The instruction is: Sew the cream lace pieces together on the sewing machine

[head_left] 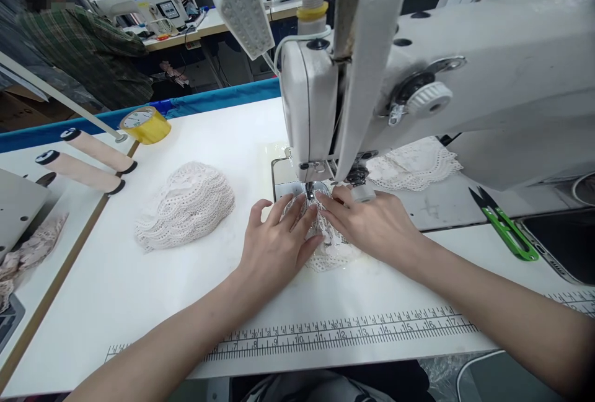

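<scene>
Centre frame, left hand (272, 244) and right hand (379, 222), both loosely open, lay on white lace (328, 256); upper-left spools (100, 152) held pale thread (81, 171).

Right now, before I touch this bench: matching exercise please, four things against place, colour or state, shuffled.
Things
1. left hand
2. lace pile
3. tape roll
4. snips

Descriptions
A. yellow, near the thread cones
B. green-handled, beside the phone
C. close to the presser foot
D. off-white, bunched on the tabletop

Pairs: 1-C, 2-D, 3-A, 4-B
</scene>
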